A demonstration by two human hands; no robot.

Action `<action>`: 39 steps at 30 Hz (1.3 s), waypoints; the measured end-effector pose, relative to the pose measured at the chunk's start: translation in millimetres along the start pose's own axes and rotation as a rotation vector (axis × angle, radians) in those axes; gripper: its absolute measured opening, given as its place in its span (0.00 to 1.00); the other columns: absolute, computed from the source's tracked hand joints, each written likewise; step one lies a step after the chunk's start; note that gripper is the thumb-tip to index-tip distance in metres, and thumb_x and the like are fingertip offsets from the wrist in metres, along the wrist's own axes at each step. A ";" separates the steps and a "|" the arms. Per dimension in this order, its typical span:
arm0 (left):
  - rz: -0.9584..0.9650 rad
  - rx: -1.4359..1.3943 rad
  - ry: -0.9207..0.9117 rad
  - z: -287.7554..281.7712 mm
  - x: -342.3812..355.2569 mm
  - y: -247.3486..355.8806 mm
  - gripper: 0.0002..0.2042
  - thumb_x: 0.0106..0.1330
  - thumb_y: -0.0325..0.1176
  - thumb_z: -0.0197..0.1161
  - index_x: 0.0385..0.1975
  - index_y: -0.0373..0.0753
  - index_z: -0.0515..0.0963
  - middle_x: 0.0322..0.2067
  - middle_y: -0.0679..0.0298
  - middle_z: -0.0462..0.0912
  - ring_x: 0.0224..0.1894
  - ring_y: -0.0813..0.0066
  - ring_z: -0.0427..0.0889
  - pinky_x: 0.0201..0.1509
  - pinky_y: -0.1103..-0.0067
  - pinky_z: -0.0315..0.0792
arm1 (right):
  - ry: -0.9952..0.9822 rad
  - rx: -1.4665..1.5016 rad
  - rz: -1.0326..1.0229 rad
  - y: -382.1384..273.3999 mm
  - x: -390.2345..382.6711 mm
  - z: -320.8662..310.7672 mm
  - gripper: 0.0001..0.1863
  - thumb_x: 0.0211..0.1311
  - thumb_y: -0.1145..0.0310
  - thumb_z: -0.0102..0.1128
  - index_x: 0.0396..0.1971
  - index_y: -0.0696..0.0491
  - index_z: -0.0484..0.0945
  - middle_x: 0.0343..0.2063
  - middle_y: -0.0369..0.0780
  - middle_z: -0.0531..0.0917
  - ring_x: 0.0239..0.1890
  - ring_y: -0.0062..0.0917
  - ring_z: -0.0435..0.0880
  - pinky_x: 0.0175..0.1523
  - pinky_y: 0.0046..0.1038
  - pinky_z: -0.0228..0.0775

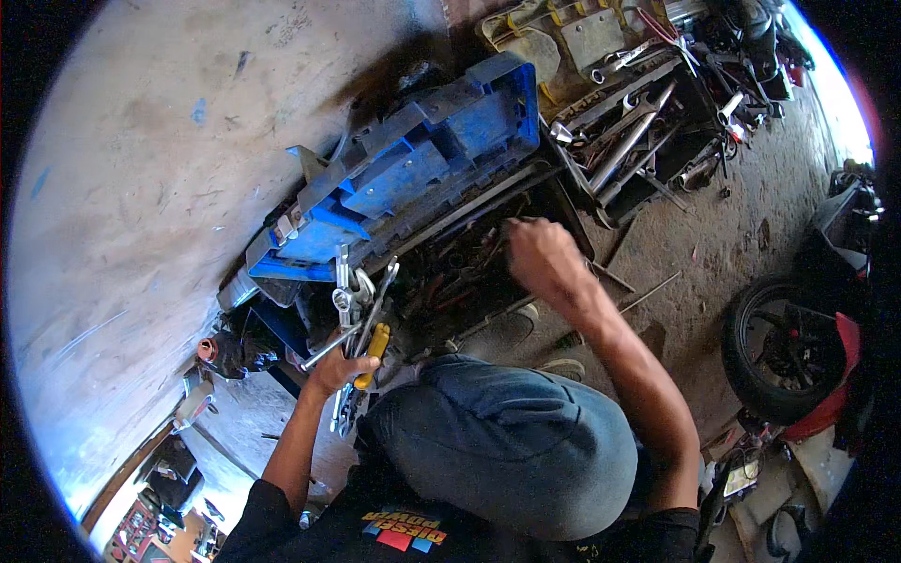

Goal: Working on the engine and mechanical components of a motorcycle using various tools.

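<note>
A person in a black shirt (324,527) has both hands at an open dark toolbox (574,223), with 12 o'clock taken as the top of the view. At 8 o'clock from the center, the left hand (330,373) is closed around a bunch of metal wrenches (343,298), their ends fanning out above and below the fist. Gripped in the same bundle are a yellow-handled tool (374,357), under the thumb, and a shiny metal rod (330,346) that slants across the wrenches. Toward 2 o'clock, the right hand (546,261) is poised over the toolbox, back of the hand upward and fingers curled; blur and the angle hide the fingertips, so whether it grips anything cannot be told. Loose tools (450,281) lie jumbled in the shadowed box between the two hands, while its blue lid (399,183) stands raised at 11 o'clock, near a pale, scuffed wall (160,141). At 2 o'clock, a second toolbox (668,68) holds long metal tools (636,141), with a dirty yellow lid (593,42) at 1 o'clock. A black-tired wheel (737,347) and a red panel (845,347) appear at 3 o'clock, and a knee in blue-gray cloth (511,450) fills the foreground toward 5 o'clock
</note>
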State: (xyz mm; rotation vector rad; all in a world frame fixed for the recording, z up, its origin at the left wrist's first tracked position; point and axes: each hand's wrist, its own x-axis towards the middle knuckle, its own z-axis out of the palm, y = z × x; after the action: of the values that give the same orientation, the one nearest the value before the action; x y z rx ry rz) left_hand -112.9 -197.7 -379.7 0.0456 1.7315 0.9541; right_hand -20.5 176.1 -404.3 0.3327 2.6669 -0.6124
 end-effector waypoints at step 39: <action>-0.010 0.035 0.016 -3.1 -3.0 3.7 0.38 0.45 0.48 0.72 0.56 0.33 0.72 0.47 0.58 0.78 0.49 0.67 0.77 0.57 0.70 0.70 | -0.117 0.510 0.085 -3.9 17.3 46.1 0.28 0.50 0.77 0.54 0.56 0.52 0.75 0.33 0.58 0.83 0.39 0.51 0.84 0.45 0.45 0.80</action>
State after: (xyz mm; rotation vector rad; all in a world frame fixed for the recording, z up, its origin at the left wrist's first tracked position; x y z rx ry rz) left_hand -115.8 -198.4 -374.8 0.0517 1.7614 0.9193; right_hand -22.9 153.9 -448.4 0.5257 2.3396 -1.2407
